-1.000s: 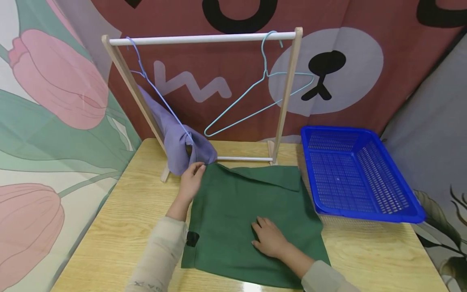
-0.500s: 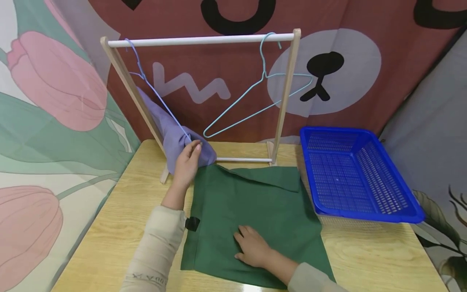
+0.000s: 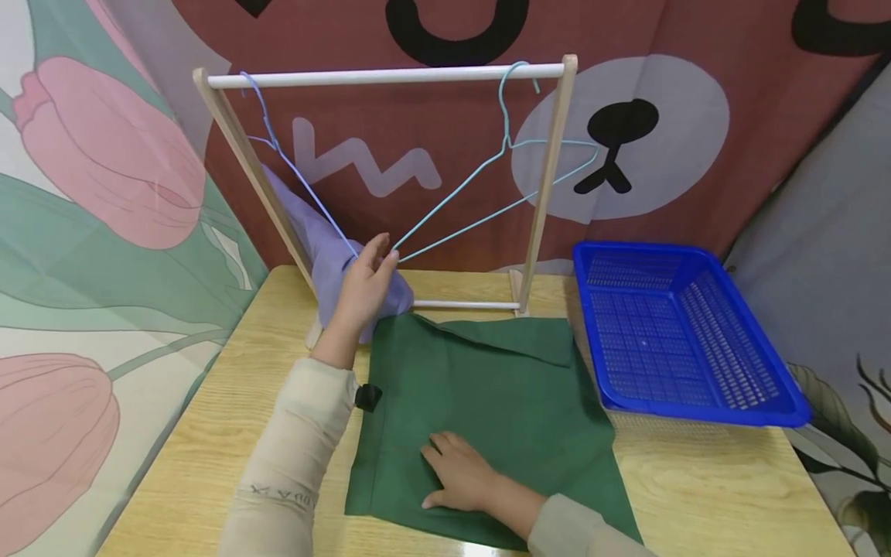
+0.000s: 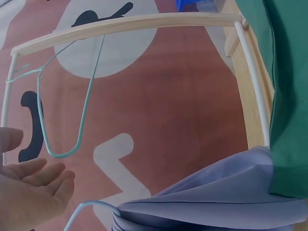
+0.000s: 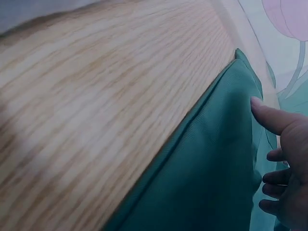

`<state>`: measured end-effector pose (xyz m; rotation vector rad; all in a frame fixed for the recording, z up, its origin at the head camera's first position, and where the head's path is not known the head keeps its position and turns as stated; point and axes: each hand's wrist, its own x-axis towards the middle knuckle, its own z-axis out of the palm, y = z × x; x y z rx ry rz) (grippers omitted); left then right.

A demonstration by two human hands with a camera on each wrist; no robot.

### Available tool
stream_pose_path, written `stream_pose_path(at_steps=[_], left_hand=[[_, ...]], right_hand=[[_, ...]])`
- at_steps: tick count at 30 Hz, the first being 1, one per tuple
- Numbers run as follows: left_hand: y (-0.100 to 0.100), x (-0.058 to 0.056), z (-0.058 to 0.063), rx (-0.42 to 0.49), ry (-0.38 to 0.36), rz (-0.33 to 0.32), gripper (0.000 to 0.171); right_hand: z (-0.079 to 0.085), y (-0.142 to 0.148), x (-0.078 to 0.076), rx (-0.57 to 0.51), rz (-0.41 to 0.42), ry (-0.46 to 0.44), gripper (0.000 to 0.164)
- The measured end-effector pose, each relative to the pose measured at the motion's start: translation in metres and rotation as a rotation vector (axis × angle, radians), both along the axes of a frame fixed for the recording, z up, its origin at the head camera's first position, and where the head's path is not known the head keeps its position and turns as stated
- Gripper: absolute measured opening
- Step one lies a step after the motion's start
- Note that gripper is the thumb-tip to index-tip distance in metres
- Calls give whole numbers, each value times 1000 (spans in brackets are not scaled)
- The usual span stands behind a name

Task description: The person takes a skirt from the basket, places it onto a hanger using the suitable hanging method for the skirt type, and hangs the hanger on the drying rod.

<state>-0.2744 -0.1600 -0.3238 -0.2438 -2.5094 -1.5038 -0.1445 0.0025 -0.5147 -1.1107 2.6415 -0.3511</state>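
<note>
A green cloth [image 3: 487, 387] lies spread flat, one far edge folded over. My right hand [image 3: 462, 476] rests on its near part with fingers loosely spread; the right wrist view also shows that hand [image 5: 291, 161] against the green fabric. My left hand [image 3: 363, 286] is raised at the lower corner of a teal hanger [image 3: 448, 197], thumb and fingers apart. In the left wrist view the teal hanger [image 4: 60, 155] hangs beside the fingers of the left hand [image 4: 33, 192], with nothing gripped. Behind this hand hangs a purple cloth [image 3: 320, 251] on a lilac hanger [image 3: 306, 184].
Both hangers hook over the white top bar of a small wooden rack [image 3: 390, 76] at the back of the table [image 3: 216, 418]. A blue plastic basket [image 3: 696, 411] stands at the right. Printed curtains [image 3: 452, 155] close off the back and left.
My left hand has moved up from the cloth's far left corner, past the purple cloth, to the teal hanger's corner, fingers opening. My right hand has slid left over the green cloth.
</note>
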Motion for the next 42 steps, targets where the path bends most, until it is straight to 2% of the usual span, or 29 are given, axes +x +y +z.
stream_pose_path(at_steps=[3, 7, 15, 25, 28, 31, 33, 37, 42], left_hand=[[4, -6, 4, -24, 0, 11, 42], [10, -10, 5, 0, 8, -6, 35], [18, -10, 8, 2, -14, -53, 29], [25, -7, 16, 120, -112, -263, 20], [28, -7, 19, 167, -184, -302, 21], [29, -8, 23, 265, -280, -377, 22], [29, -8, 24, 331, -319, -443, 22], [27, -7, 26, 403, -329, -538, 20], [26, -4, 27, 471, -293, -591, 16]], right_hand=[[-1, -5, -1, -1, 17, 4, 77], [-3, -11, -1, 18, 48, 12, 76], [-7, -17, 0, 85, 35, 1, 68], [-10, -19, -2, 89, 29, 10, 65], [-11, -18, -5, 69, 9, 22, 64], [-12, -16, -9, 54, -20, 27, 64], [-12, -14, -11, 42, -42, 28, 66], [-12, -11, -14, 11, -86, 33, 68], [-11, -9, -18, -24, -125, 93, 66]])
